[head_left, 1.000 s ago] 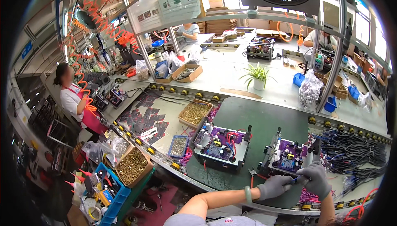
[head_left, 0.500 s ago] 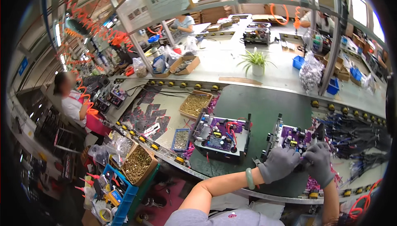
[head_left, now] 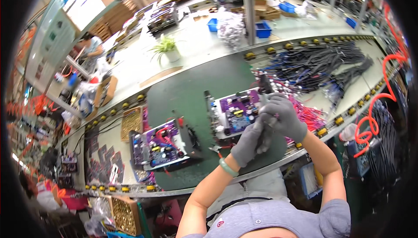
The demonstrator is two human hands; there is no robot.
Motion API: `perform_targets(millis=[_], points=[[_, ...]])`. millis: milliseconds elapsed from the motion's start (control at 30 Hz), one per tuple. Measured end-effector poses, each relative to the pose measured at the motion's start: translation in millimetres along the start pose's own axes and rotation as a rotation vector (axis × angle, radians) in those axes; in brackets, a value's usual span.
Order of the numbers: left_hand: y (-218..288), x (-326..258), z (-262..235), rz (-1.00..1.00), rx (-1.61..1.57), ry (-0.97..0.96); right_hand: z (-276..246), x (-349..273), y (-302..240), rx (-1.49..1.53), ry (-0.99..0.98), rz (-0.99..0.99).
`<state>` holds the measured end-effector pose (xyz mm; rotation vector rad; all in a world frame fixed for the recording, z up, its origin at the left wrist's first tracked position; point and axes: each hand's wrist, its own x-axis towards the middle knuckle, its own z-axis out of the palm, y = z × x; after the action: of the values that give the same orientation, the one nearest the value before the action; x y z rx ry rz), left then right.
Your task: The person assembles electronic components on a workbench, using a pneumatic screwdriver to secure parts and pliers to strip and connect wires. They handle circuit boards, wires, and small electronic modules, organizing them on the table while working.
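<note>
My left hand (head_left: 249, 145) and my right hand (head_left: 284, 115), both in grey gloves, are closed and meet at the near right side of an open device (head_left: 224, 130). Their fingers hide whatever is between them; only a tiny pinkish bit shows at the right fingertips. On the device lies a purple circuit board (head_left: 238, 111) with a yellow part, capacitors and white connectors. A dark upright panel (head_left: 264, 83) rises at its right end, just beyond my right hand. Left of my left hand, a small tool with metal jaws and a reddish handle (head_left: 216, 149) lies on the green mat (head_left: 191, 92).
A second device (head_left: 167, 144) with red wires stands to the left. Black cable bundles (head_left: 320, 62) and pink-red wires (head_left: 307, 115) spread to the right. Screws fill a box (head_left: 132, 124) at far left. A coiled orange hose (head_left: 370, 118) hangs at right. A potted plant (head_left: 170, 51) stands behind.
The view has swung right, so the bench appears shifted left and tilted. My hands stay together, now more along the device's right side, with the left hand lower than the right.
</note>
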<state>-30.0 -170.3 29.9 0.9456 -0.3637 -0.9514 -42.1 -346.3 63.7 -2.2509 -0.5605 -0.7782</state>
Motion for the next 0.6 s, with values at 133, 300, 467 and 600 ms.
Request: perform_targets(millis=[133,300,467,600], points=[[-6.8,-13.4,12.3,0.795,1.165,0.339,-1.7,21.2,13.1,-0.271,-0.089,-0.071],[-18.4,-25.2,-1.7,0.785,1.793,0.445,8.4,52.0,30.7,-0.44,-0.385,-0.161],[-37.8,-19.1,-16.0,0.805,1.868,0.489,13.9,56.7,32.9,-0.386,-0.453,-0.192],[-41.6,-18.9,-22.1,0.831,1.9,0.477,12.7,53.6,33.7,-0.309,-0.413,-0.157]])
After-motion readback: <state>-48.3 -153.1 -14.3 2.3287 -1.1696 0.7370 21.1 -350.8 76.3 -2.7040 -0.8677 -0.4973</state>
